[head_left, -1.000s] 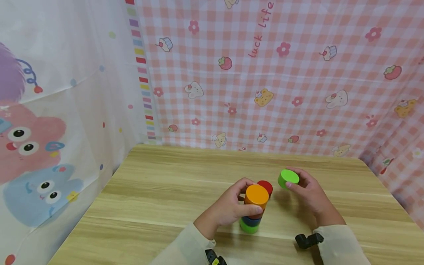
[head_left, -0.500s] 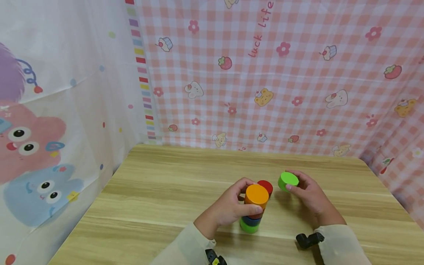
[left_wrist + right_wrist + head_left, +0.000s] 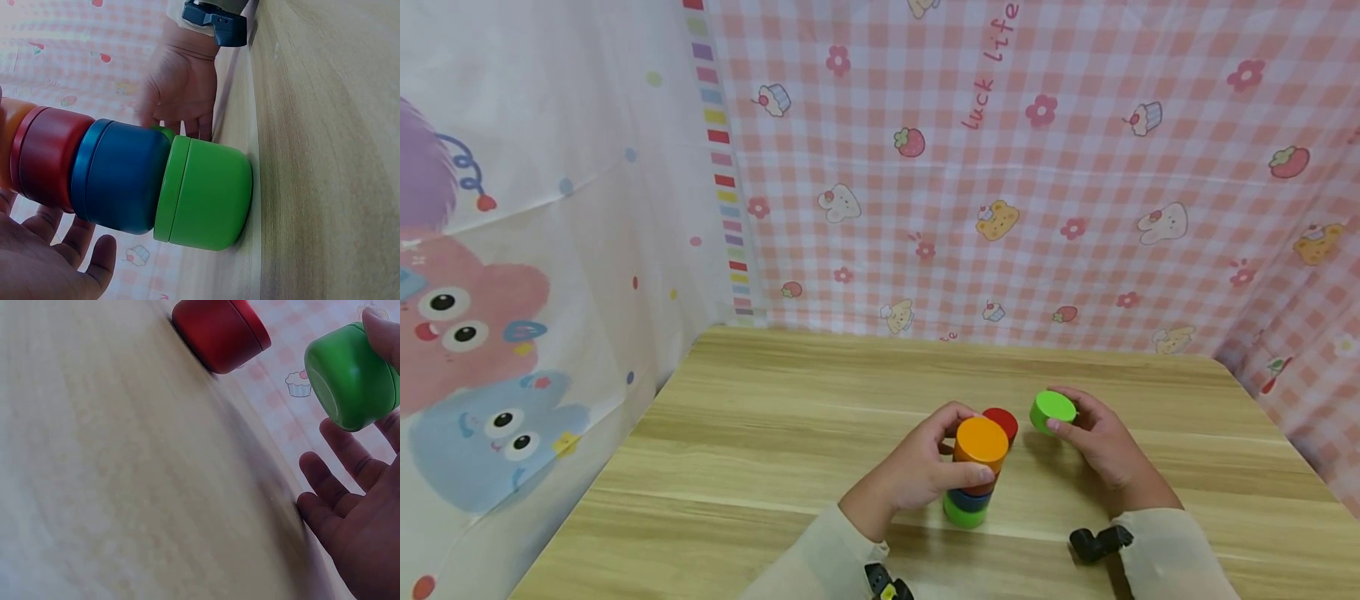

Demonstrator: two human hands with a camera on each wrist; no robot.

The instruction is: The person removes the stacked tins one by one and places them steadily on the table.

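Lower centre of head view: left hand has thumb and index clamped about the orange tin, top of a stack of four. Under it, seen from the left wrist: lower red tin, blue tin, bottom green tin, which meets the table. The remaining fingers spread apart, beside the lower tins.

Right of centre: right hand pinches the lifted green tin, thumb one side, finger opposite; other fingers apart, loose. Tin is off the table. Spare red tin stands just behind the stack, partly hidden.

Risks, my judgement: a sideways tug by the left hand could shear the stack at a joint, since tins appear merely to rest on one another. A knock from the lifted tin could do likewise. Smooth walls could slip from the right pinch.

Materials: squat cylinders, satin sheen, possibly metal; rounded base edges, flat tops, thin lid seam. Table pale, wood-grained. Cloth behind pink check, softly creased.
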